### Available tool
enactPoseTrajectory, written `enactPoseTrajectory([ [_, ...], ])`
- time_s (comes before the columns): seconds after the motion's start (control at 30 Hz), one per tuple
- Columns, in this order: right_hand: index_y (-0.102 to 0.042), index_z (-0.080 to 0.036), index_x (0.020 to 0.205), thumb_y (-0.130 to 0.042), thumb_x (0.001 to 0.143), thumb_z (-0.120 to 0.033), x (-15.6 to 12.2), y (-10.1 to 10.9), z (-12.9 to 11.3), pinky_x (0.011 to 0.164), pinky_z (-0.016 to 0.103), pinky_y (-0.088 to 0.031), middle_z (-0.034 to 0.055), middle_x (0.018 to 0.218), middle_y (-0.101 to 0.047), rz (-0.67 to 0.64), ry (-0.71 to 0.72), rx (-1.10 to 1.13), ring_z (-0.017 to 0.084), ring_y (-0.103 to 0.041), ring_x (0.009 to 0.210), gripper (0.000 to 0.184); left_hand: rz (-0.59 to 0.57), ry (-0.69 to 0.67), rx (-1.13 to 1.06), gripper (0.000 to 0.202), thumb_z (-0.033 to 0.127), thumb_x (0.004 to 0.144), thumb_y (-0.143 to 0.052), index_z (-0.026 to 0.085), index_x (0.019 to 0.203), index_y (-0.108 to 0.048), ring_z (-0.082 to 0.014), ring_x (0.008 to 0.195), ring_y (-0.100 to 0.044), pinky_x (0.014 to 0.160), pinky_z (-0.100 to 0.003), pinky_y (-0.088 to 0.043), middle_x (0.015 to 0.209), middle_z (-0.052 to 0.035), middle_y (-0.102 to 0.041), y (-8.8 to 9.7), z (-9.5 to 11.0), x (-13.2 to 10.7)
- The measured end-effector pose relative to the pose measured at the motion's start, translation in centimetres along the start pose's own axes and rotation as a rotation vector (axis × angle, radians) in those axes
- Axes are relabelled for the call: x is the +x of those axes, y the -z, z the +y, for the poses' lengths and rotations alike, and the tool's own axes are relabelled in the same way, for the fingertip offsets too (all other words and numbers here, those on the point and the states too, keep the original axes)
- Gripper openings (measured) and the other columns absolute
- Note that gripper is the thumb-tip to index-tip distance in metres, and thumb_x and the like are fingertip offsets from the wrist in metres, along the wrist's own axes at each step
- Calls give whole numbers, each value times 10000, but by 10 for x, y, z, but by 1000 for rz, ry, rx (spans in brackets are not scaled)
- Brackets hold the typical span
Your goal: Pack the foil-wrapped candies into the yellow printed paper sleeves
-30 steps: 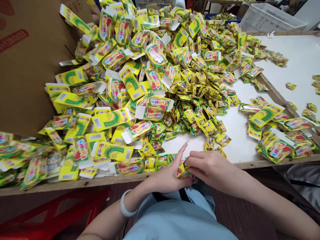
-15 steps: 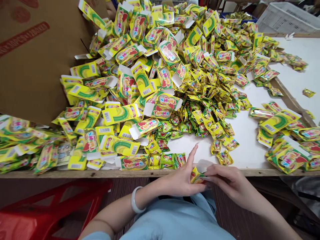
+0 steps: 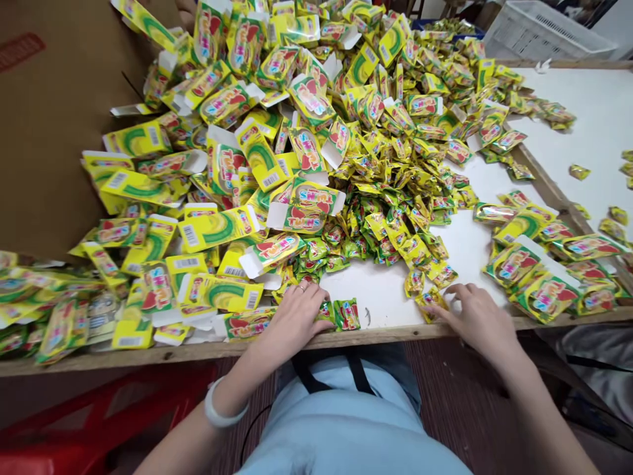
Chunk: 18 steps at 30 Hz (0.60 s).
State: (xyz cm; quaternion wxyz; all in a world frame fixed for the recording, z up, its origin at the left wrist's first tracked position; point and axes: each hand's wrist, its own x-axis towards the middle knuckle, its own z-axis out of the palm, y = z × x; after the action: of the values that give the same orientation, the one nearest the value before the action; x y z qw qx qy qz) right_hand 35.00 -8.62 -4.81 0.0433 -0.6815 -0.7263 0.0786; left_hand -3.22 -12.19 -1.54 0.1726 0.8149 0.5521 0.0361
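My left hand (image 3: 299, 311) lies over a row of small candy packets at the table's front edge, fingers curled down and thumb bent in around a packet hidden beneath them. A green candy packet (image 3: 347, 315) shows just right of it, and a yellow printed box (image 3: 250, 323) lies at its left. My right hand (image 3: 479, 319) is at the front edge further right, thumb and fingers apart. Its thumb tip touches a yellow candy packet (image 3: 431, 302). The heap of loose candy packets (image 3: 390, 218) lies beyond both hands.
Open-flapped printed boxes (image 3: 222, 165) are heaped on the left beside a large brown carton (image 3: 54, 145). Several filled boxes (image 3: 544, 290) lie at right, near a wooden divider (image 3: 548, 188). A white crate (image 3: 544, 30) stands at the back; a red stool (image 3: 113, 415) is below the table.
My hands have parted from the small box they held together, which is no longer in them. The left moved left onto the packet row; the right moved toward the yellow packets. The view shifted right.
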Motion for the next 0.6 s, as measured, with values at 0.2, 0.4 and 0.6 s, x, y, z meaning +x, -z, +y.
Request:
enactPoseTrajectory([
  [0.2, -593, -202, 988, -505, 920, -566, -8, -11, -39, 622, 329, -467, 57, 828, -668, 18, 12, 413, 217, -617, 679, 381, -29, 3, -91, 282, 394, 869, -702, 196, 1033, -586, -286, 1059, -563, 908, -416, -444, 1069, -74, -620, 7, 7, 8],
  [0.4, -584, -192, 952, -663, 885, -485, -10, -4, -76, 467, 246, -444, -19, 658, -608, -225, -69, 1209, 130, -544, 501, 311, 20, -49, -165, 271, 326, 813, -764, 166, 966, -606, -310, 1062, -585, 924, -435, -452, 1075, -112, -645, 3, 31, 28],
  [0.6, -636, -177, 799, -789, 793, -411, -14, 1, -121, 400, 191, -383, -57, 552, -566, -478, -12, 1416, 73, -472, 417, 279, 159, 128, -721, 282, 251, 948, -506, 186, 1200, -613, -212, 826, -672, 850, -359, -508, 988, -64, -722, -3, 38, 38],
])
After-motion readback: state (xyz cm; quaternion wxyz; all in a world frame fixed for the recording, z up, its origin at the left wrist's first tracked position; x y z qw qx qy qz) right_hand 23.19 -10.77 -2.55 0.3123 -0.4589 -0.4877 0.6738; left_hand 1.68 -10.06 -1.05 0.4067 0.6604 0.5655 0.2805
